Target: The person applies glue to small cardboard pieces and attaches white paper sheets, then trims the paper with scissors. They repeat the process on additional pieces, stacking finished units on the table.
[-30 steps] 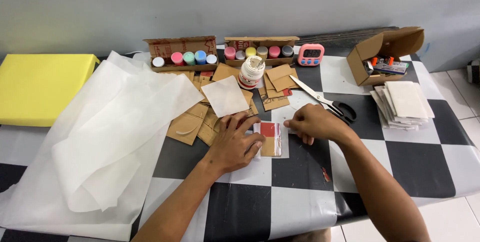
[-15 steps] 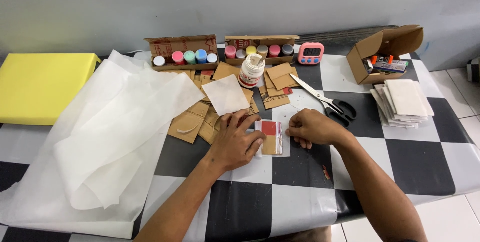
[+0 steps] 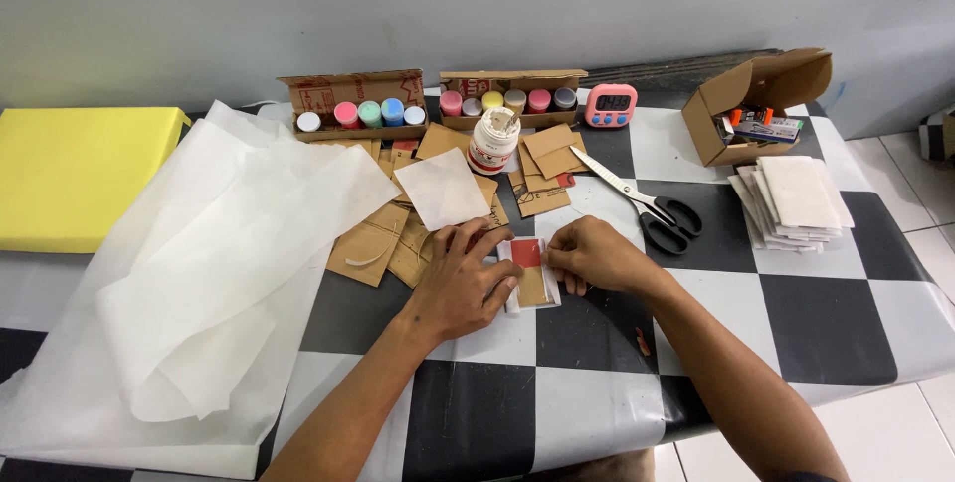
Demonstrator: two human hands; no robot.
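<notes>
- Black-and-white chequered tablecloth [image 3: 826, 313] is covering a table against a pale grey wall; a yellow block [image 3: 75, 174] is sitting at far left.
- Large translucent white paper sheets [image 3: 199, 283] are lying crumpled beside it, next to loose brown cardboard pieces [image 3: 373, 243].
- Left hand [image 3: 463, 283] is pressing flat, fingers spread, on the left edge of a small card piece [image 3: 532, 278], brown with a red patch, lying on white paper at table centre.
- Right hand [image 3: 592, 255] is pinching the card's right edge with narrowed fingers.
- Judged light, thin and easily creased, the card is best taken by its edges.
- Two open cardboard trays of small paint pots [image 3: 363, 112] with coloured lids are lining the back, flanking a white glue bottle [image 3: 492, 141] and a pink digital timer [image 3: 610, 104].
- Black-handled scissors [image 3: 647, 203], an open brown box [image 3: 756, 104] and stacked white sheets [image 3: 796, 201] are resting at right.
</notes>
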